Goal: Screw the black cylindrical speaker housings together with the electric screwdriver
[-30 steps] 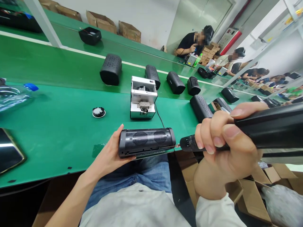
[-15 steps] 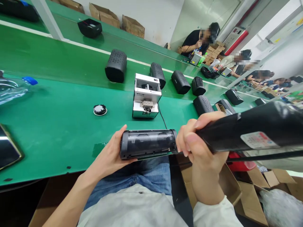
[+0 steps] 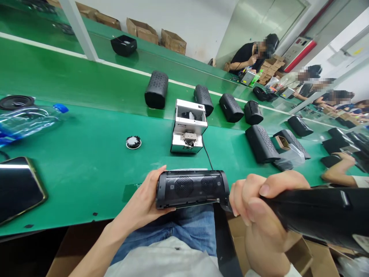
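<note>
A black speaker [image 3: 191, 188] with two round perforated grilles lies at the table's front edge. My left hand [image 3: 147, 192] grips its left end, thumb on top and fingers underneath. In my right hand [image 3: 259, 200] is a thick black electric screwdriver [image 3: 319, 213], held almost level, its rear running out of view to the right. The fingertips are at the right end of the speaker; whether the tool's tip touches it is hidden. Behind the speaker stands a white screw feeder [image 3: 188, 127], with a small round part [image 3: 133, 142] to its left.
Several black speaker housings [image 3: 261, 144] stand along the green bench. A phone [image 3: 20, 188] and a plastic bottle [image 3: 31, 121] lie at left. Cardboard boxes [image 3: 314, 254] are below right. A co-worker's hand [image 3: 343, 163] shows at right; other people sit further back.
The view has shifted, so the bench things appear lower and further right. The screwdriver's rear has swung down to a more level pose. Both hands keep their holds.
</note>
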Tool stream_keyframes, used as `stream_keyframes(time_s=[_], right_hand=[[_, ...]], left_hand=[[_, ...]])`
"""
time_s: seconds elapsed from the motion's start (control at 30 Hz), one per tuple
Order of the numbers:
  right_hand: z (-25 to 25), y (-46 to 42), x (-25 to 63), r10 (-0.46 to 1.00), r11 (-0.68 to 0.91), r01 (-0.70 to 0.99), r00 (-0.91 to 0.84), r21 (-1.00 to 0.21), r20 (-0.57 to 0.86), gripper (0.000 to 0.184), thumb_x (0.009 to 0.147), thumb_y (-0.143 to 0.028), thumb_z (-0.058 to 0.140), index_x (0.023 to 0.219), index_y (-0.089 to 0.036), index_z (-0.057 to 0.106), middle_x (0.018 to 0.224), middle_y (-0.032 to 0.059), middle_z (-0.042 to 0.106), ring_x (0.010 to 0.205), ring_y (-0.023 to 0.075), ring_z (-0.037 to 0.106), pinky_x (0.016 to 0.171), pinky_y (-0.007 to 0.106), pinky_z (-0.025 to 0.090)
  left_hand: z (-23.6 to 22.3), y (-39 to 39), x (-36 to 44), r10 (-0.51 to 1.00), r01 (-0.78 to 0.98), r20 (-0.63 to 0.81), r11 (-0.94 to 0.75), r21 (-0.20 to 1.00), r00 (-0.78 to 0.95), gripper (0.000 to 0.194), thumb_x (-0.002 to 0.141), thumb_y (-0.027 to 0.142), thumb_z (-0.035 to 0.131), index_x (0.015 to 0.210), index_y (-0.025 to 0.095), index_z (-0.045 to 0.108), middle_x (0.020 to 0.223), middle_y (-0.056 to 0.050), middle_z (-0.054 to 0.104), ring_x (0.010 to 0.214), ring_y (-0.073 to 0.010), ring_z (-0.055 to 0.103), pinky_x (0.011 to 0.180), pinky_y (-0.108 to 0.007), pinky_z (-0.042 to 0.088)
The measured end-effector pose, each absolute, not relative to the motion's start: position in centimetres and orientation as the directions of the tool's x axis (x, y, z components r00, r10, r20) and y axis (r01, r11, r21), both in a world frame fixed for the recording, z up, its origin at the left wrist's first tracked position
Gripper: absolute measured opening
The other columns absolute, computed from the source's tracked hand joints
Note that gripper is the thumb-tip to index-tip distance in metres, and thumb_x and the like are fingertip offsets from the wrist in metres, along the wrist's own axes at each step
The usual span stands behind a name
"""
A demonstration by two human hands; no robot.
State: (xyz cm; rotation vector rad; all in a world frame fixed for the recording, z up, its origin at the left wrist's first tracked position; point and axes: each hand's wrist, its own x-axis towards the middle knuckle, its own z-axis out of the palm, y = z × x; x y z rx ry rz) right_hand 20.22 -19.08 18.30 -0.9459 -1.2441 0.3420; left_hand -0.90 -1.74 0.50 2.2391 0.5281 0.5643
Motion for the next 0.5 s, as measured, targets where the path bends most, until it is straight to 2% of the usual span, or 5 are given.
stream_keyframes(time_s=[0.23, 0.5], right_hand=[[20.2, -18.1, 21.0, 0.716, 0.556, 0.206, 0.375, -0.806, 0.589, 0.018, 0.111, -0.003, 0.057, 0.12, -0.018, 0.052, 0.078, -0.0056, 0.047, 0.058, 0.0051, 0.05, 0.057, 0.019, 0.048], [19.7, -17.9, 20.3, 0.727, 0.526, 0.249, 0.364, -0.813, 0.582, 0.022, 0.11, -0.004, 0.062, 0.124, -0.02, 0.055, 0.08, -0.0038, 0.052, 0.062, 0.0073, 0.054, 0.058, 0.021, 0.045]], left_hand=[[0.6, -1.7, -0.8, 0.533, 0.191, 0.237, -0.628, 0.754, 0.812, 0.116, 0.088, 0.041, 0.094, 0.177, 0.036, 0.018, 0.169, -0.019, 0.052, 0.155, -0.0442, 0.061, 0.124, -0.063, 0.059], [0.2, -1.6, -0.7, 0.532, 0.18, 0.264, -0.642, 0.746, 0.805, 0.113, 0.09, 0.044, 0.092, 0.177, 0.036, 0.019, 0.167, -0.017, 0.053, 0.153, -0.0439, 0.062, 0.12, -0.061, 0.061]])
